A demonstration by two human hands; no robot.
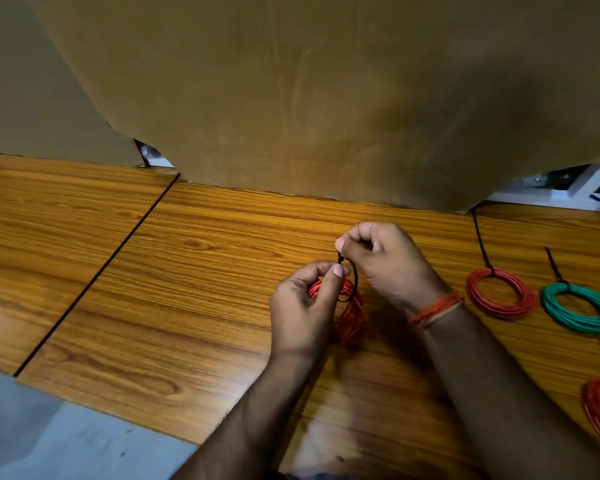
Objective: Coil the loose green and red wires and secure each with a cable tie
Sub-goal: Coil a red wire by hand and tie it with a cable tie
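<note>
No writing shows. The left hand [300,306] grips a glossy red wire coil [352,317] over the bench [153,271]; just above, the right hand [387,261] pinches a thin black cable tie [353,282] looped round it — tied red coil [499,293] and green coil [581,308] lie right of that hand.

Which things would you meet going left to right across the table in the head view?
Left hand → red coil being tied → right hand → tied red coil → green coil
</note>
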